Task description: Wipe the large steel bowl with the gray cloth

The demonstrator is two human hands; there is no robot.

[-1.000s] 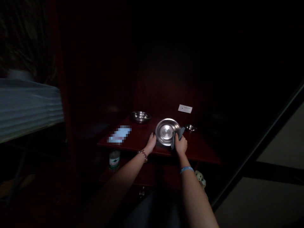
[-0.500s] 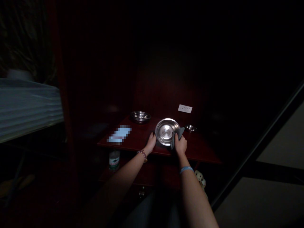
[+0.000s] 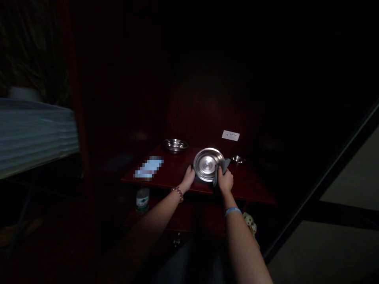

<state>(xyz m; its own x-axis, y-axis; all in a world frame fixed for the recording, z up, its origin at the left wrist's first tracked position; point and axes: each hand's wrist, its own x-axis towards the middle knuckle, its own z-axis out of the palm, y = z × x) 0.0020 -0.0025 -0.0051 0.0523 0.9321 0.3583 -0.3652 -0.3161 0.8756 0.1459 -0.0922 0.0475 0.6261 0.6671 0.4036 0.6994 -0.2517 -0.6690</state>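
Observation:
A shiny metal bowl (image 3: 206, 162) is held up over the front of the dark red shelf (image 3: 171, 173), tilted so that its inside faces me. My left hand (image 3: 187, 178) grips its left rim, with the thumb on the near side and the other fingers hidden behind. On the right, my right hand (image 3: 225, 180) is closed around a grey cloth (image 3: 217, 175) that lies over the bowl's right rim. Behind to the left rests another metal bowl (image 3: 175, 146), possibly stacked. A smaller metal dish (image 3: 237, 159) sits at the back right.
A pixelated bright rectangle (image 3: 149, 167) lies at the shelf's left. Below stands a bottle with a green and white label (image 3: 142, 201). A white socket plate (image 3: 231, 135) is on the back wall. A spotted pale object (image 3: 249, 221) is beneath the shelf, beside my right forearm.
Almost nothing differs. Both hands keep their places on the bowl, and the cloth stays at its right rim.

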